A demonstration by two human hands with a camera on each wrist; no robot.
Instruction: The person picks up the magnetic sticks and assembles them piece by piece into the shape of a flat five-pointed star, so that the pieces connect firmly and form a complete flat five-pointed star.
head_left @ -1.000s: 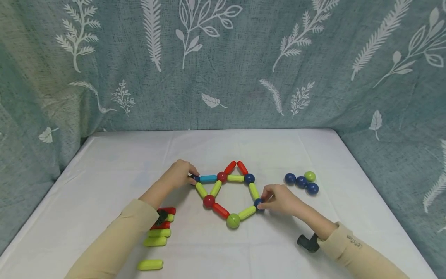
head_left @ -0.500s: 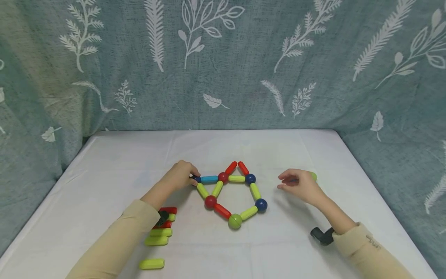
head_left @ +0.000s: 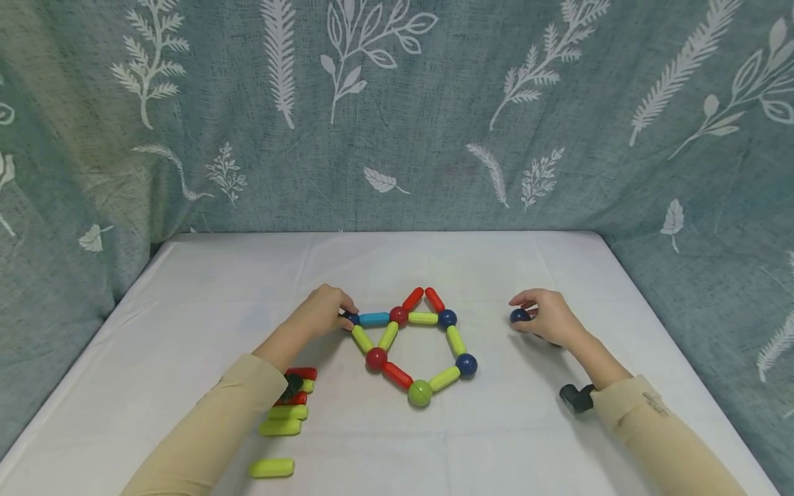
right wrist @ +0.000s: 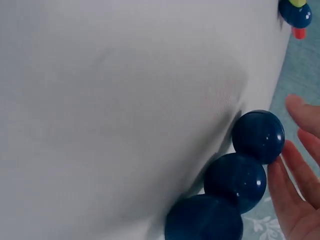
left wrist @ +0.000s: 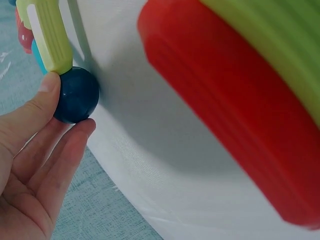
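My left hand point(head_left: 319, 311) pinches a dark blue ball point(left wrist: 79, 95) between thumb and fingers. This ball forms the left corner of a flat frame of balls and rods on the table, joined to a blue rod point(head_left: 375, 319) and a yellow-green rod point(head_left: 362, 338). On the right, my right hand point(head_left: 551, 318) is around a loose blue ball point(right wrist: 257, 136). Its fingers touch that ball from behind, while the thumb stands apart from it. That ball ends a row of blue balls touching one another. In the head view the hand hides most of the row.
The frame's other corners carry red balls point(head_left: 376, 359), blue balls point(head_left: 466, 365) and a green ball point(head_left: 420, 393). Two red rods point(head_left: 434, 299) lean toward each other at its far side. Several loose red and yellow-green rods point(head_left: 280, 427) lie beside the left sleeve.
My right hand has left the blue ball at the frame's right corner and moved right to the loose balls. My left hand stays on its ball.
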